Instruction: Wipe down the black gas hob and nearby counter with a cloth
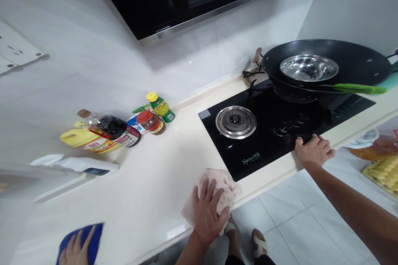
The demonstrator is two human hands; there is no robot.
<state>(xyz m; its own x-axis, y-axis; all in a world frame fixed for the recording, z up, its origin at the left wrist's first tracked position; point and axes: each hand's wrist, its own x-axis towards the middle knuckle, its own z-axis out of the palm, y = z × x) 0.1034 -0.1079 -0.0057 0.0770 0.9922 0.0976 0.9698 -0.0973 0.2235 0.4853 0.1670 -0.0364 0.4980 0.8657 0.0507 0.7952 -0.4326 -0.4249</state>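
My left hand (209, 211) lies on a crumpled pale pink cloth (222, 180) at the counter's front edge, near the corner of the black gas hob (261, 140). Its fingers are spread and press the cloth flat. Farther right, my right hand (314, 151) rests on the counter's front edge along the hob, fingers laid out, with nothing in it. At the bottom left, another person's hand (76, 250) is spread on a blue cloth (97, 236) on the white counter (155, 198).
A wok (351, 56) holding a steel bowl (309, 68) stands on the right burner; a green handle (360, 88) sticks out. The left burner (236, 122) is bare. Along the wall stand a dark sauce bottle (116, 128), a red-lidded jar (151, 122) and a green bottle (161, 107). A range hood (199, 4) hangs above.
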